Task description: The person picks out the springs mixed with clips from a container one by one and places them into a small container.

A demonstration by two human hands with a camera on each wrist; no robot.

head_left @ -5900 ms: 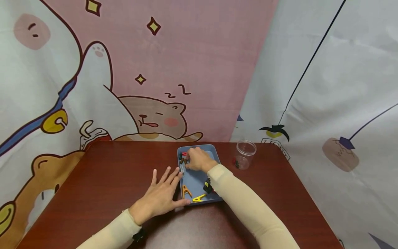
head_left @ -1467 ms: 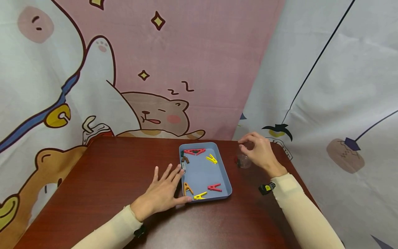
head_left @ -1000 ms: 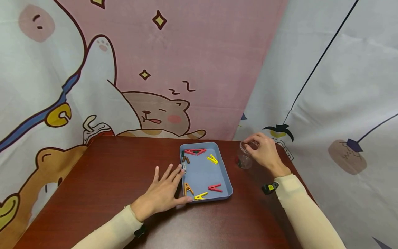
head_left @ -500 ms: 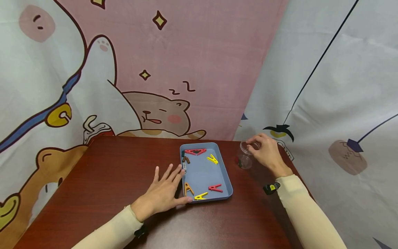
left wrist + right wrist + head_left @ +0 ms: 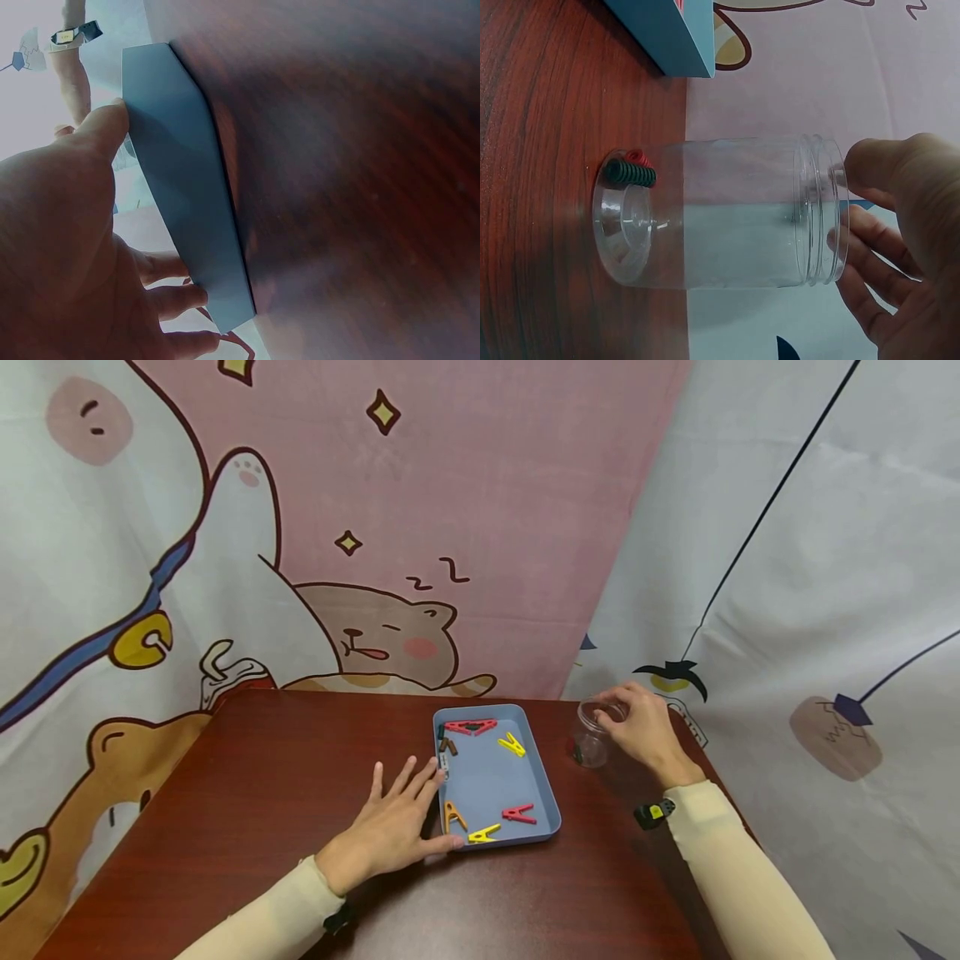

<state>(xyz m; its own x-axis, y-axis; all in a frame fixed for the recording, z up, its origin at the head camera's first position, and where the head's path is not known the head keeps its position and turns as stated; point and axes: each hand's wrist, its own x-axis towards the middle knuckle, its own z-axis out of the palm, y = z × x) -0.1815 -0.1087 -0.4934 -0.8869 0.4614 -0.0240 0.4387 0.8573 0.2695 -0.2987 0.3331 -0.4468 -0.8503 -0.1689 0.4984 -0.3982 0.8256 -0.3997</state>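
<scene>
My left hand lies with spread fingers against the near-left side of a blue-grey tray, thumb at its front rim. The left wrist view shows the thumb and fingertips on the rim of the tray's wall. At the right, my right hand is at the mouth of a clear plastic jar standing upright. Its thumb and loosely bent fingers are apart at the rim, with nothing visible between them. Inside the jar, at the bottom, lie a green spring and a red spring.
In the tray are a yellow clothespin, a red clothespin, an orange clothespin and another yellow clothespin. Red clips and small brown pieces sit at its back left. A printed cloth hangs behind the brown table.
My right hand has gone from inside the tray to the jar's mouth, then lowered slightly, its thumb and fingers parting. The left hand has stayed at the tray.
</scene>
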